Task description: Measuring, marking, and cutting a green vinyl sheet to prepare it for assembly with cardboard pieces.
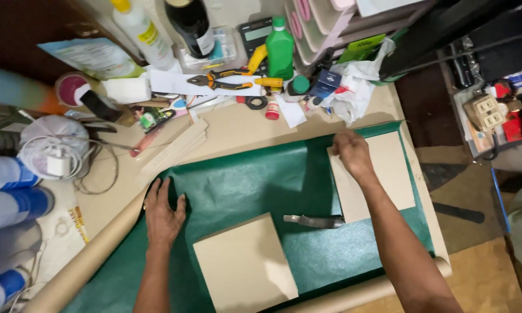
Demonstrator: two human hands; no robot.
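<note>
A sheet of dark green paper lies spread over a brown paper roll on the table. My left hand rests flat on the green sheet's left part, fingers spread. My right hand grips the top left corner of a beige cardboard panel lying on the sheet's right side. A second beige cardboard panel sits on the green sheet near the front. A grey utility knife lies between the two panels, beside my right forearm.
The back of the table is crowded: a green bottle, yellow-handled pliers, a dark glass bottle, a calculator, crumpled white paper. Cardboard strips lie at the left. A power strip sits to the right.
</note>
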